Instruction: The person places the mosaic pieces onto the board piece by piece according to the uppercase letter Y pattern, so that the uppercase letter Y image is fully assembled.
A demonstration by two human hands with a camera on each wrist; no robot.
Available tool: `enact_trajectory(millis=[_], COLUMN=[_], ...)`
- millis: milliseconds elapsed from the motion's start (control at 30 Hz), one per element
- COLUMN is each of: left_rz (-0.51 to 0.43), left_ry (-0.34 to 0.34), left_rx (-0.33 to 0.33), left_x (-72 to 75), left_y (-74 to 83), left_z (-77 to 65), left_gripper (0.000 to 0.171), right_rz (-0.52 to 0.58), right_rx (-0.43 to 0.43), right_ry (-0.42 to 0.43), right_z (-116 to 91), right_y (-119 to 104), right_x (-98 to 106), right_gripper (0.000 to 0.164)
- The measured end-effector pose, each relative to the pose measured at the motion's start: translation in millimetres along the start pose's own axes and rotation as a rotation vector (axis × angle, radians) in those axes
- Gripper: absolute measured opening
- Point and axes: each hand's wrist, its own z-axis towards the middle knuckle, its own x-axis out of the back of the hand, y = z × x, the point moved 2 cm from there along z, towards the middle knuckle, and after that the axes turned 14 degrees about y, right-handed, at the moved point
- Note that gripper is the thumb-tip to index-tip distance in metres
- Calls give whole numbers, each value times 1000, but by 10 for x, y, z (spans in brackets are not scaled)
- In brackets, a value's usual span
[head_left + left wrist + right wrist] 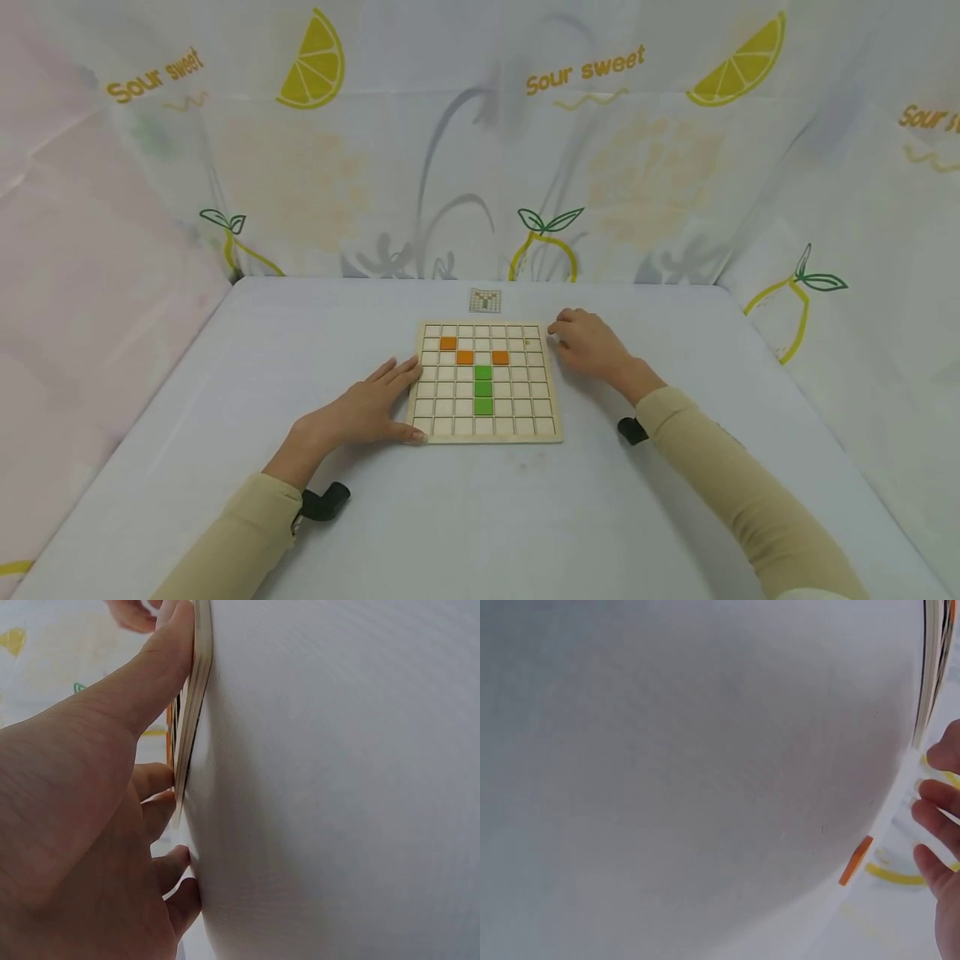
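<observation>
A square wooden grid board (pixel 444 423) lies flat on the table. In its cells sit three orange tiles (pixel 447 343) and three green tiles (pixel 483 389), the green ones in a column. My left hand (pixel 367 411) rests along the board's left edge, thumb at the near left corner, fingers stretched out. Just off the board's far right edge, my right hand (pixel 588 342) hovers with its fingers loosely bent. The right wrist view finds nothing between those fingers. There, another orange tile (pixel 855 861) lies on the table close to the hand; in the head view it is hidden.
Behind the board lies a small card (pixel 485 301) with a printed grid pattern. The white-covered table (pixel 225 375) ends at a hanging cloth (pixel 405 158) printed with lemons, and cloth also hangs on both sides.
</observation>
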Motion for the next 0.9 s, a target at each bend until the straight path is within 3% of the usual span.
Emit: enact_trajectory(millis=[400,700,900], left_rz=[2,7,4], left_ry=[-10,-7,-10], left_rx=[13,7,10], left_x=[-4,-9,-10], left_y=[-7,-6,-2], left_z=[6,9,7], left_gripper=[111,111,110], right_rz=[-44,-52,-71], right_rx=[-43,-117,-141], right_ry=[11,1,4], right_z=[-15,-59,-82], right_y=[139,246,298], right_x=[61,89,99], right_gripper=[23,33,27])
